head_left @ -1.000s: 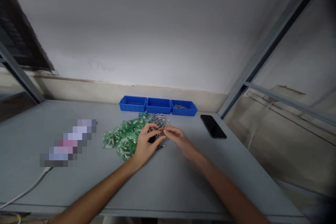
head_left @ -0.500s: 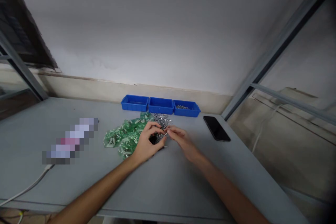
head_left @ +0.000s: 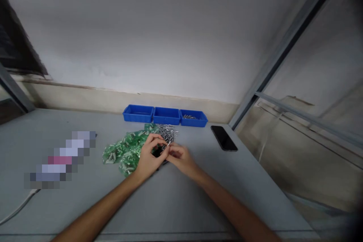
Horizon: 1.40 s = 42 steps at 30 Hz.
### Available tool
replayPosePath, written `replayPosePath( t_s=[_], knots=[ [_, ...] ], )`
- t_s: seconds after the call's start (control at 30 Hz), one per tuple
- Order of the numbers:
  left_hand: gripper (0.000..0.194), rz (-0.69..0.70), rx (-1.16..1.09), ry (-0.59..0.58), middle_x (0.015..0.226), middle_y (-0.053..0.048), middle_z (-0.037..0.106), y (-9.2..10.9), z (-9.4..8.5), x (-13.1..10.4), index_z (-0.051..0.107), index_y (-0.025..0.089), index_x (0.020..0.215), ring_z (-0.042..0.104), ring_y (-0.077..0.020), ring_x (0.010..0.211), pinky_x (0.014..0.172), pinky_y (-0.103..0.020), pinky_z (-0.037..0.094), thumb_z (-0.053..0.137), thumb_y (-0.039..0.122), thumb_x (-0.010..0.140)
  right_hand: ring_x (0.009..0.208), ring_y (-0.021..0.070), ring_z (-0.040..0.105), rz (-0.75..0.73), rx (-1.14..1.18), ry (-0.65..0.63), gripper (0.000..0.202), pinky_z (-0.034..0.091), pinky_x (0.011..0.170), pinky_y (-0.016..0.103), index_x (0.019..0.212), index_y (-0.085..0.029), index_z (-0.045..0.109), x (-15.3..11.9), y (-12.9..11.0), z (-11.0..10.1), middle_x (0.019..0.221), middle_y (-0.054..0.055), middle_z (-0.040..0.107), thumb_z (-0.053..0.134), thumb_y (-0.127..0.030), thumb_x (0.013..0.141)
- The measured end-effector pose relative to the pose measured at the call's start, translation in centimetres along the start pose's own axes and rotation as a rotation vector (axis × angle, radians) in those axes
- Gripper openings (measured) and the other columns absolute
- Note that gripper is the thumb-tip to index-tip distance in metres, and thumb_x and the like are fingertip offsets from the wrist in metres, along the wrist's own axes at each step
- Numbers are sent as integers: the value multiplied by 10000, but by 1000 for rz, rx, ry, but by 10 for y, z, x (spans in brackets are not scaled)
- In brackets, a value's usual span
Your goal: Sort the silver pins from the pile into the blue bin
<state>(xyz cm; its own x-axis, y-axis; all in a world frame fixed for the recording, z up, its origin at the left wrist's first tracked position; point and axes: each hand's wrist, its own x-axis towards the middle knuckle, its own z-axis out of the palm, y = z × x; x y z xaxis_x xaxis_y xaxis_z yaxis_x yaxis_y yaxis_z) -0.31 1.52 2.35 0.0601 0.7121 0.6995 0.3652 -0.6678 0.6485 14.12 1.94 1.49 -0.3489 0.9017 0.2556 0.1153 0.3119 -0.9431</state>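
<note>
Near the middle of the smooth grey tabletop (head_left: pixel 181 208), we bring both bare hands together over the work. Our left hand (head_left: pixel 151 157) arches with its forefinger and thumb curved toward each other, tips close together. Our right hand (head_left: pixel 181 160) meets it from the other side, fingers bent and drawn in toward the thumb. Where the fingertips meet, we note a thin silver metal piece (head_left: pixel 169 144), tilted; we cannot tell which hand pinches it, or whether both do.

Just beyond the fingers lies a loose heap of slender silver metal pins (head_left: pixel 168 131), partly hidden by our hands. Beside it, to the left, we record crumpled translucent green plastic bags (head_left: pixel 124 147) with pale and silvery pieces showing through. Something black shows through the gap of the left hand; too covered for us to identify.

Behind the heap, three blue rectangular plastic bins (head_left: pixel 166 121) stand in a row, end to end. We see silver metal pieces lying in the right-hand one. Off to the right, a black rectangular phone (head_left: pixel 224 138) lies flat; well to the left, a blurred-out oblong object (head_left: pixel 64 157) with a white cable (head_left: pixel 19 208) at its near end.
</note>
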Motion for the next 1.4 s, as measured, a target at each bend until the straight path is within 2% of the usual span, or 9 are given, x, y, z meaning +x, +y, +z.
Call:
replayPosePath(
  t_s=[0.33, 0.47, 0.6, 0.73, 0.8, 0.97, 1.03, 1.23, 1.4],
  knots=[
    [38, -41, 13, 57, 846, -31, 512, -2, 3, -1, 577, 177, 782, 516, -151, 782, 688, -274, 441, 583, 214, 786, 634, 124, 502, -35, -209, 71, 121, 404, 574, 267, 652, -231, 696, 4, -13, -22, 814, 23, 578, 660, -332, 708],
    [55, -30, -9, 101, 852, -37, 518, 2, 1, 0, 552, 177, 789, 515, -155, 793, 669, -265, 435, 571, 226, 805, 655, 119, 512, 10, -132, 112, 137, 399, 577, 263, 704, -223, 709, 8, -15, -28, 884, 31, 566, 674, -355, 691],
    [79, -53, 5, 68, 860, -32, 525, 0, 3, -2, 577, 183, 829, 522, -148, 770, 659, -263, 439, 593, 254, 798, 748, 139, 538, 23, 28, 214, 173, 410, 623, 258, 724, -204, 699, 10, -11, -27, 895, 36, 577, 680, -369, 677],
    [509, -160, 8, 71, 947, -30, 555, -5, 7, -5, 491, 226, 1171, 535, -131, 692, 634, -270, 463, 694, 309, 712, 581, 112, 494, 159, 72, 355, 262, 390, 552, 255, 806, -197, 695, 13, -9, -36, 726, 16, 601, 668, -421, 674],
    [573, -171, 1, 105, 944, -31, 565, -6, 6, -5, 467, 227, 1213, 541, -132, 684, 631, -273, 466, 707, 318, 700, 510, 107, 457, 188, 24, 437, 313, 374, 512, 254, 856, -189, 696, 17, -7, -48, 603, -2, 576, 652, -443, 678],
    [130, -45, 23, 126, 892, -31, 559, -3, 0, -3, 673, 208, 848, 558, -148, 772, 668, -268, 471, 629, 309, 779, 497, 122, 501, 115, -171, 530, 371, 379, 472, 247, 874, -157, 708, 30, 7, -84, 635, 33, 641, 638, -457, 667],
    [129, 18, 28, 72, 900, -39, 557, -4, 1, -5, 680, 196, 785, 565, -151, 811, 704, -271, 479, 588, 282, 815, 527, 141, 549, 77, -257, 553, 374, 404, 478, 244, 863, -141, 711, 34, 17, -97, 654, 53, 665, 631, -449, 667],
    [178, 299, 158, -268, 928, -62, 581, -8, 11, -17, 645, 185, 919, 586, -141, 818, 724, -253, 497, 475, 206, 875, 506, 149, 598, 95, -343, 584, 300, 454, 438, 235, 802, -132, 716, 52, 34, -126, 704, 85, 699, 630, -382, 660],
    [182, 438, 287, -301, 939, -67, 589, -9, 8, -16, 636, 185, 921, 593, -148, 814, 711, -256, 499, 462, 212, 875, 544, 134, 630, 126, -336, 570, 326, 478, 419, 204, 945, -128, 683, 77, 19, -145, 811, 105, 707, 586, -362, 739]
  ],
)
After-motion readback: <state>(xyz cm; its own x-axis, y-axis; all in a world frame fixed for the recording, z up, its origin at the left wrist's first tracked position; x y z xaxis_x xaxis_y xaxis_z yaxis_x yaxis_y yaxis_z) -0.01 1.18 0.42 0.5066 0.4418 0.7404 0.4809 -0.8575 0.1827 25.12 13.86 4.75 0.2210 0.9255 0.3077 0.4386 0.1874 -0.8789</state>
